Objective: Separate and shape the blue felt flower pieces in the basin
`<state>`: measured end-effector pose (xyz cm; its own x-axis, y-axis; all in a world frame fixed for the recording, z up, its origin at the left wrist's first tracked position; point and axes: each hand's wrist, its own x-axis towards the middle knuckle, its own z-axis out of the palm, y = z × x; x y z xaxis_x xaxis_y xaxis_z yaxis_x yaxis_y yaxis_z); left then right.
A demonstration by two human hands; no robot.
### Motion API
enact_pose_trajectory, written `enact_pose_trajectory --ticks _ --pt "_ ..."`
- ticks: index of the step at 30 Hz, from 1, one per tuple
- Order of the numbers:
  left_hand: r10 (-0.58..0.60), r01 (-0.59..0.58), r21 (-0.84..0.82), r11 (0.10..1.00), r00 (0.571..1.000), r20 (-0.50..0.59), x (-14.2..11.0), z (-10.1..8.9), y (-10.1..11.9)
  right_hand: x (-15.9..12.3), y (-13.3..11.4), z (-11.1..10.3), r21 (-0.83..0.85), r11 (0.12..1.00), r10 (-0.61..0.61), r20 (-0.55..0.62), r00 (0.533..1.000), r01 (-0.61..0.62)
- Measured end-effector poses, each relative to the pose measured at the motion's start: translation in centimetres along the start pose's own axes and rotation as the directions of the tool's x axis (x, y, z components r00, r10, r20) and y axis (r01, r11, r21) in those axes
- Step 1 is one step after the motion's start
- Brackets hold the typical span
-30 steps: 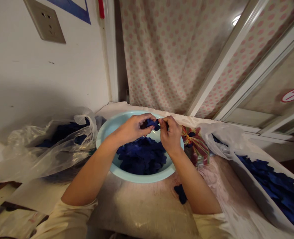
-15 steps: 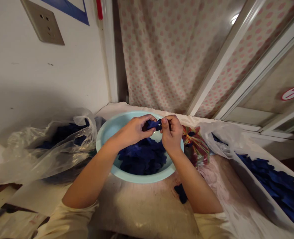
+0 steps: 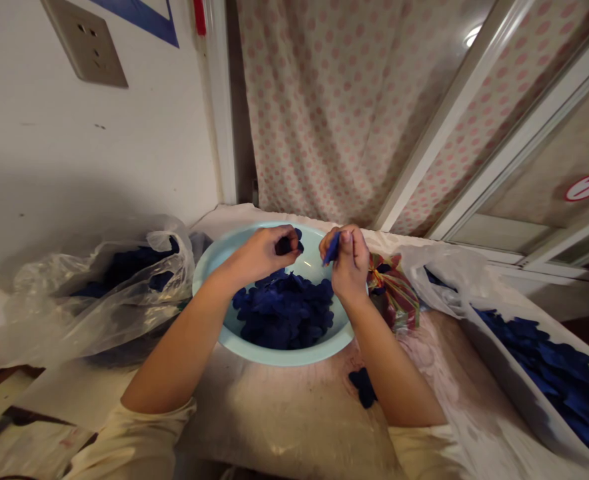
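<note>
A light blue basin [image 3: 209,267] holds a heap of dark blue fabric petals [image 3: 284,313]. Above it my left hand [image 3: 262,253] is closed on a small bunch of blue petals [image 3: 288,245]. My right hand [image 3: 347,260] pinches a single blue petal [image 3: 331,249] between thumb and fingers, a short gap away from the left hand. Both forearms reach over the table's front edge.
A clear plastic bag [image 3: 89,293] with more blue petals lies at the left. A white tray [image 3: 549,380] of blue petals runs along the right. A red-patterned wrapper [image 3: 394,293] sits beside the basin. One loose petal [image 3: 362,387] lies on the table. A dotted curtain hangs behind.
My hands were together on one blue piece; they have drawn apart, the right taking a single petal, the left keeping the rest.
</note>
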<state>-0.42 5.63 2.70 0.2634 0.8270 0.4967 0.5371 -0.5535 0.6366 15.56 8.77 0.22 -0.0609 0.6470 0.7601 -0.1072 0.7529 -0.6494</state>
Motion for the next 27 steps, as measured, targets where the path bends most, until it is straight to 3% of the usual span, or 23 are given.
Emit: enact_pose_trajectory --ticks 3,5,8,13,21,27 --pt "-0.015 0.014 -0.054 0.998 1.0 -0.015 0.0 0.0 -0.2 0.5 0.6 -0.2 -0.197 0.979 0.019 -0.144 0.989 -0.048" --pt "0.004 -0.002 -0.082 0.997 1.0 0.03 -0.1 0.0 0.3 0.8 0.9 -0.3 -0.272 0.96 0.028 -0.166 0.986 -0.073" --pt "0.077 -0.069 -0.085 0.994 0.993 0.092 -0.3 -0.1 1.3 1.0 0.6 -0.4 -0.273 0.959 0.051 -0.101 0.994 -0.077" --pt "0.172 -0.168 -0.051 0.985 0.981 0.088 -0.5 -0.3 2.0 0.8 -0.2 -0.1 -0.087 0.986 0.156 0.153 0.976 -0.144" --pt "0.045 -0.042 -0.18 0.983 0.999 0.013 -0.4 0.0 1.1 0.7 0.0 0.1 -0.027 0.98 0.2 0.105 0.974 -0.199" --pt "0.081 -0.078 -0.063 0.995 0.996 0.039 -0.3 -0.2 1.2 0.6 -0.4 -0.1 -0.105 0.984 0.159 0.17 0.972 -0.143"
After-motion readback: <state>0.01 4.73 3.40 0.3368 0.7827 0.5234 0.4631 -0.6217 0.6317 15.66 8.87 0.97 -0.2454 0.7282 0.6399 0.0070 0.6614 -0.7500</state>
